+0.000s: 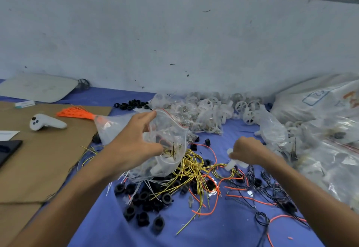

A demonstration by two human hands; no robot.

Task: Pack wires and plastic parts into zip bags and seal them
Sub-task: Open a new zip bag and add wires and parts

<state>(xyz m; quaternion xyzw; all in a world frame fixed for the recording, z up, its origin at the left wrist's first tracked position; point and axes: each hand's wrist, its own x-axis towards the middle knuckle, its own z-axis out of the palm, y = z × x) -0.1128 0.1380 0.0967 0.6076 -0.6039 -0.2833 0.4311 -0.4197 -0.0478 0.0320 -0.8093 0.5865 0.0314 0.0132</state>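
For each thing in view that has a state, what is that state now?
zip bag: held up, unsealed, wires and white parts inside
left hand: grips the zip bag's rim
right hand: grips a white plastic part
yellow wires: loose, tangled on the table
black rings: loose heap, not bagged
orange wire bundle: lying on the cardboard

Left hand (134, 140) holds zip bag (171, 140); right hand (250, 152) grips white part (232, 163).

Bare forearms (77, 188) lead to the left hand (136, 141) and right hand (250, 152).
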